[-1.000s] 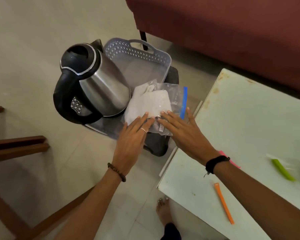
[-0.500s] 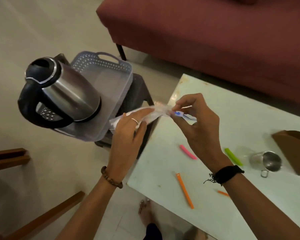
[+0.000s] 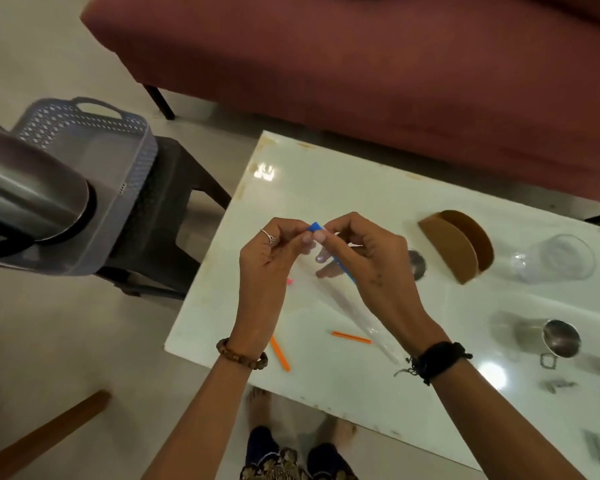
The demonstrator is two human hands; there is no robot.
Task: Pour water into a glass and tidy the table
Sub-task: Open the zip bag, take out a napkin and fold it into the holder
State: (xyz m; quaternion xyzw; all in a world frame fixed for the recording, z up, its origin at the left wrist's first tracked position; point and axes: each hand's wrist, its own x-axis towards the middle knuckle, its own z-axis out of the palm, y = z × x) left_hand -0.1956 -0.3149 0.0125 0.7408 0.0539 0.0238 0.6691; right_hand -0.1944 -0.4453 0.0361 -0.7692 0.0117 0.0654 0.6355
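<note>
Over the white table [image 3: 378, 188], my left hand [image 3: 271, 265] and my right hand [image 3: 364, 261] pinch the blue zip strip of a clear plastic bag [image 3: 347, 299]. The bag hangs down between my wrists, edge-on. A steel kettle [image 3: 21, 199] stands in a grey plastic basket [image 3: 118, 147] on a dark stool at the left. An empty clear glass [image 3: 555, 259] stands at the table's right side. A steel mug [image 3: 548, 337] lies on its side near it.
A brown wooden napkin holder [image 3: 461, 247] stands right of my hands. Two orange strips [image 3: 350, 337] and a pink one [image 3: 290, 281] lie on the table. A small steel cup [image 3: 417, 265] is behind my right hand. A maroon sofa [image 3: 361, 57] runs behind the table.
Both hands lifted the plastic bag out of the basket and carried it right, over the table. The fingers now meet at the blue zip strip. The view swung right.
</note>
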